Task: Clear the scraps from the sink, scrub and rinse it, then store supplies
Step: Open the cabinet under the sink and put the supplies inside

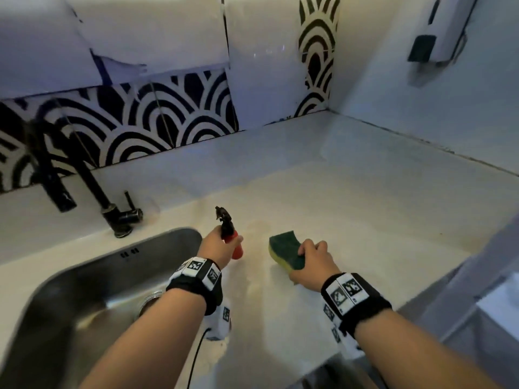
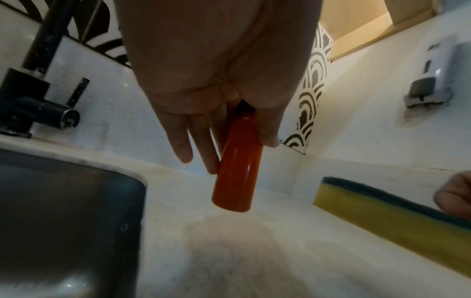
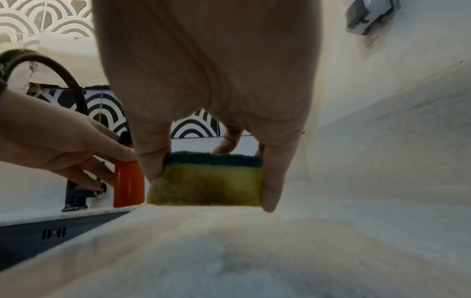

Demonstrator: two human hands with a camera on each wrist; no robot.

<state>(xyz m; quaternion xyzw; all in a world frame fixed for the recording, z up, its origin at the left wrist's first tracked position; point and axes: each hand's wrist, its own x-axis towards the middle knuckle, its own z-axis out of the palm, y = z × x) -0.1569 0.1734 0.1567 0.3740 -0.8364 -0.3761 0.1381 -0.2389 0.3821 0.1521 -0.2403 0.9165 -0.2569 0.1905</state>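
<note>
Head view, spray bottle: small red spray bottle (image 1: pixel 236 245) with a black trigger head, just right of the steel sink (image 1: pixel 84 276), over the pale tabletop (image 1: pixel 351 206). Whether its base touches the surface cannot be told here.
Head view, left hand: left hand (image 1: pixel 216 248) wrapped round the bottle's neck below the trigger.
Head view, sponge: green-and-yellow sponge (image 1: pixel 285 252) to the right of the bottle, apart from it, low over the tabletop and tilted.
Head view, right hand: right hand (image 1: pixel 314 262) grips the sponge's near end from above.
Head view, surroundings: black faucet (image 1: pixel 112 214) behind the sink; soap dispenser (image 1: pixel 441 29) on the right wall.

Left wrist view, fingers: fingers (image 2: pixel 183 141) and thumb clamped on the bottle's upper part, two fingers lying straight down its side.
Left wrist view, bottle: hangs slightly tilted, base seemingly just clear of the tabletop.
Left wrist view, handling: likely light, rigid, smooth plastic, perhaps slick if wet; the neck is the sure hold.

Right wrist view, fingers: thumb and fingers (image 3: pixel 272 181) spread to the sponge's width, pinching its two sides, further fingertips on the green top.
Right wrist view, sponge: yellow foam down, bottom edge at or barely above the tabletop.
Right wrist view, handling: soft, light, compressible; a side pinch suffices.
</note>
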